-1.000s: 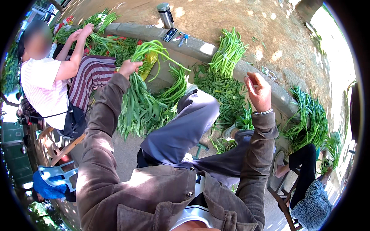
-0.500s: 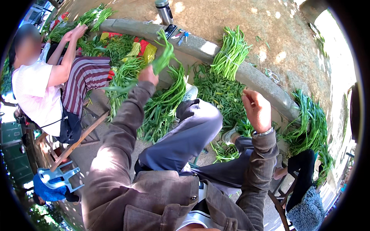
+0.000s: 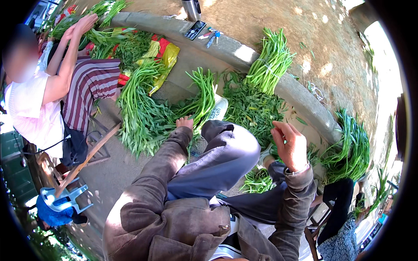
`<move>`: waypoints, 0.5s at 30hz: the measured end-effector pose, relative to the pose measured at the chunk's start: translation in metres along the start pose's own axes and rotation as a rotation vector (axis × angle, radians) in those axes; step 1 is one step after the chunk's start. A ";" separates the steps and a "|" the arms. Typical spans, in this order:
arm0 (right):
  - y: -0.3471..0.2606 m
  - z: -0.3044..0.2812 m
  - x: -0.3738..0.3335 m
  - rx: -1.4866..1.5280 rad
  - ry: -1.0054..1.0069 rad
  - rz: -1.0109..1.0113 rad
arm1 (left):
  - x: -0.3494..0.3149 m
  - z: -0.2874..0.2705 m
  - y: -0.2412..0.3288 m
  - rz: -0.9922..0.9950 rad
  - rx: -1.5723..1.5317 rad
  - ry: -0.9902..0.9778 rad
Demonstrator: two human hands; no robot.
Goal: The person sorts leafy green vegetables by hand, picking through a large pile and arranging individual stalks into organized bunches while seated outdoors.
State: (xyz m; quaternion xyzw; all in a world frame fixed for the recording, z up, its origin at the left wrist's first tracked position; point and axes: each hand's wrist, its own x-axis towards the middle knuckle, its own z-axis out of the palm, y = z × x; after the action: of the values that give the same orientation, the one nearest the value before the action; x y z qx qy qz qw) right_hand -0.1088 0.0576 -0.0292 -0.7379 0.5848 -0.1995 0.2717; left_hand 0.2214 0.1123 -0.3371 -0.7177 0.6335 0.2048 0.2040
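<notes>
My left hand (image 3: 185, 122) reaches down into a long heap of water spinach (image 3: 152, 117) left of my raised knee. Its fingers bend onto the stalks, and their tips are hidden among the greens. A sheaf of pale green stems (image 3: 202, 93) fans out just past it. Held up right of my knees, my right hand (image 3: 291, 145) has loosely bent fingers with a gap to the thumb, and nothing shows in it. Beyond it, loose leaves (image 3: 250, 111) cover the ground. A bundle of stalks (image 3: 272, 61), tied round its middle, leans over the kerb.
A low concrete kerb (image 3: 300, 98) curves across, bearing a phone (image 3: 195, 30) and keys (image 3: 213, 38). Behind stands a steel flask (image 3: 190, 9). More greens (image 3: 348, 150) lie at right. A seated person (image 3: 39, 95) handles greens at left, near a wooden bar (image 3: 89, 158) and yellow-red sacking (image 3: 167, 58).
My left hand has come down and toward me, from swinging a leafy bunch in the air to the heap. My right hand stays nearly in place. The view has shifted slightly.
</notes>
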 end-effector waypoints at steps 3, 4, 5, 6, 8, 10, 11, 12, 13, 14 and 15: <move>-0.007 0.005 0.003 0.041 -0.008 -0.026 | -0.002 0.006 -0.011 -0.032 0.018 -0.031; -0.003 0.005 0.001 0.025 -0.015 -0.015 | -0.004 0.000 0.000 -0.048 -0.022 -0.020; 0.000 0.005 0.001 0.022 -0.013 -0.013 | -0.008 -0.007 0.008 -0.063 -0.061 -0.009; -0.001 0.005 0.001 0.026 -0.018 -0.020 | -0.008 -0.008 0.008 -0.111 -0.122 -0.024; -0.002 0.005 0.000 0.029 -0.025 -0.036 | -0.012 -0.011 0.001 -0.128 -0.150 -0.062; -0.001 0.004 0.000 0.021 -0.031 -0.056 | -0.017 -0.011 -0.005 -0.147 -0.191 -0.063; -0.001 0.003 0.000 0.022 -0.020 -0.064 | -0.019 -0.012 -0.010 -0.148 -0.165 -0.017; 0.000 0.000 0.001 0.021 -0.007 -0.070 | -0.020 -0.016 -0.012 -0.146 -0.138 0.028; 0.004 -0.002 0.000 0.012 0.010 -0.063 | -0.022 -0.030 -0.004 -0.129 -0.112 0.069; 0.011 -0.004 -0.001 -0.014 0.057 -0.069 | -0.025 -0.044 0.001 -0.096 -0.111 0.056; 0.013 -0.009 -0.002 -0.032 0.097 -0.092 | -0.027 -0.063 0.000 -0.015 -0.088 0.058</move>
State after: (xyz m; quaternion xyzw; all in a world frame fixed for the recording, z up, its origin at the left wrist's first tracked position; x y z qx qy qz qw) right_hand -0.1242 0.0555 -0.0308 -0.7576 0.5660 -0.2378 0.2217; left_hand 0.2208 0.0998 -0.2701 -0.7364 0.6241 0.2100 0.1553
